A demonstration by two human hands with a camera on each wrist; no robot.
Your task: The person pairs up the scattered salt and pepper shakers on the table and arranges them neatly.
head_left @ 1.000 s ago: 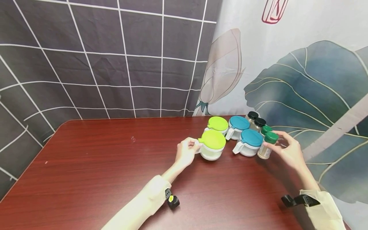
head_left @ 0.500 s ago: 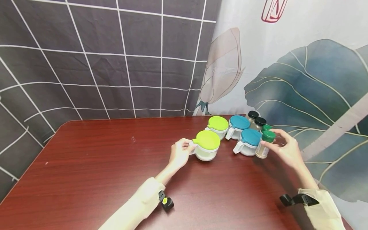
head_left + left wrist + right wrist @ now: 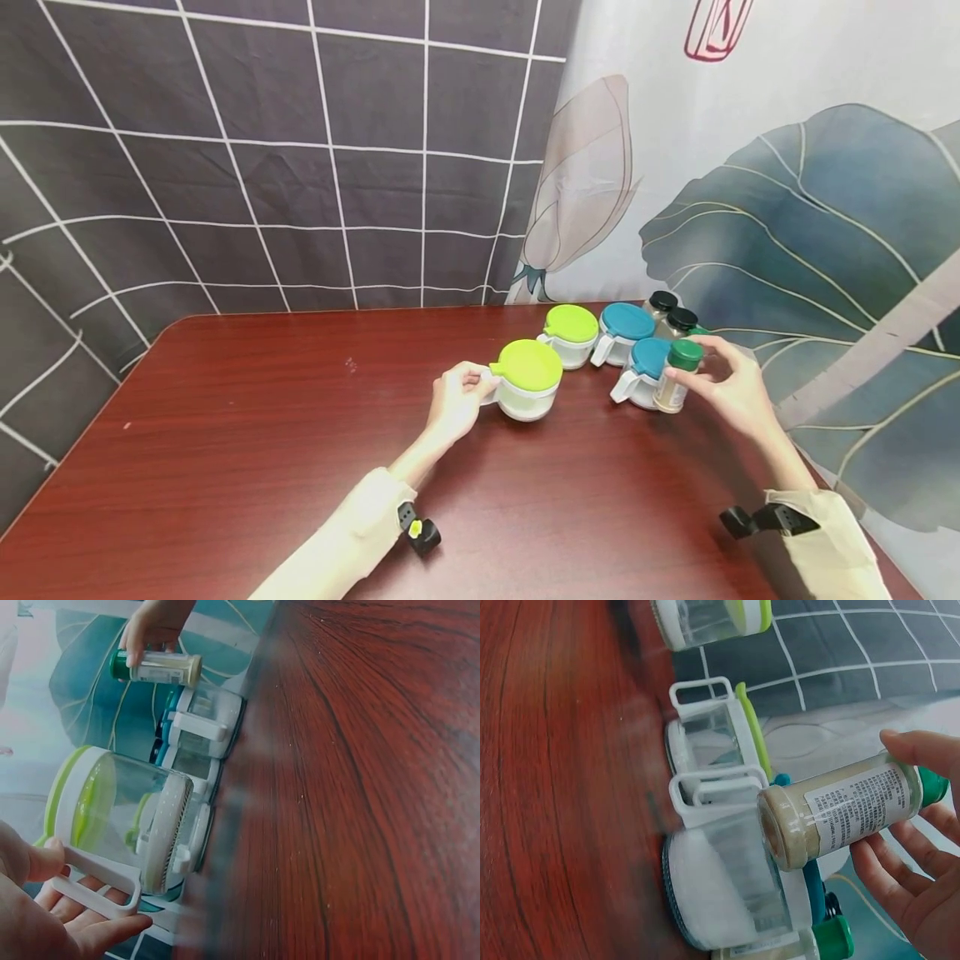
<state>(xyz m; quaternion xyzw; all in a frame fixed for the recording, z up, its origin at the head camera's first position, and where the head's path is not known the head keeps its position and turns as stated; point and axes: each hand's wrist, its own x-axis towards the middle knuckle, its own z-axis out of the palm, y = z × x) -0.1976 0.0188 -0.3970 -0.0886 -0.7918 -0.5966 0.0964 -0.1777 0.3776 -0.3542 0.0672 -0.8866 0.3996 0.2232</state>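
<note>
Jar (image 3: 528, 381) in the left hand (image 3: 456, 400), at five o'clock from the centre of the head view: showing a flat, round lime lid with a small tab, a white collar, a looped white handle, a clear body and a white base ring. Pinching that handle between thumb and fingers with the left hand. Holding up a green-capped bottle (image 3: 675, 380) in the right hand (image 3: 727, 387), between three and four o'clock from the same centre: gripping near the cap, thumb on one side and fingers on the other. Revealing, in the right-wrist view, a pale tan filling and a white label densely printed in dark characters, with the base off the table (image 3: 300, 467).

Counting two hands, four lidded jars and four bottles. Numbering two lids in lime and two in blue among the jars, two caps in green and two in black among the bottles. Standing between one and two o'clock from the jar in hand: a second lime-lidded jar (image 3: 572, 333). Standing at two o'clock from it: a rear blue-lidded jar (image 3: 626, 328) and, farther out, the black-capped bottles (image 3: 680, 319). Standing at three o'clock: a front blue-lidded jar (image 3: 645, 365), partly hidden by the raised bottle and showing white contents. Standing close by, largely covered in the head view: a second green-capped bottle (image 3: 810, 943).
</note>
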